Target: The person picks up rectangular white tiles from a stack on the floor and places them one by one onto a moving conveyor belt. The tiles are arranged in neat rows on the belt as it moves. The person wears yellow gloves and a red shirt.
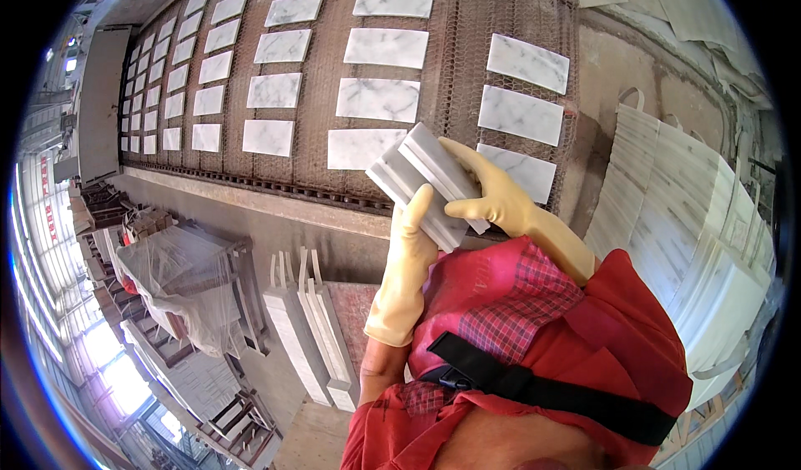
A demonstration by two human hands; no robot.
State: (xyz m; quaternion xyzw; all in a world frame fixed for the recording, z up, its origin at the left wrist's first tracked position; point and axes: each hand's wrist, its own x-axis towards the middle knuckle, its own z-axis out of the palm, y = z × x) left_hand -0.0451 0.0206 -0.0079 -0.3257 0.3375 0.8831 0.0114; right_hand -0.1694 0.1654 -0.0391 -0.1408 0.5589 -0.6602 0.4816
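Two small stacks of white-grey marble tiles are held at an angle in front of my body, over the near edge of a mesh conveyor belt (313, 153). My left hand (412, 230), in a yellow rubber glove, grips the left stack of tiles (399, 178) with its thumb along the top. In a matching glove, my right hand (492, 188) is closed round the right stack of tiles (435, 166), its thumb and fingers on opposite sides. The two stacks lie close against each other. Just beyond them rests a loose marble tile (360, 148), flat on the belt.
Rows of marble tiles (386, 48) cover the belt, running far to the left. Long pale strips (313, 336) stand stacked at lower left, near a plastic-wrapped pile (188, 278). On the right are large streaked panels (667, 195). A concrete ledge (275, 214) borders the belt.
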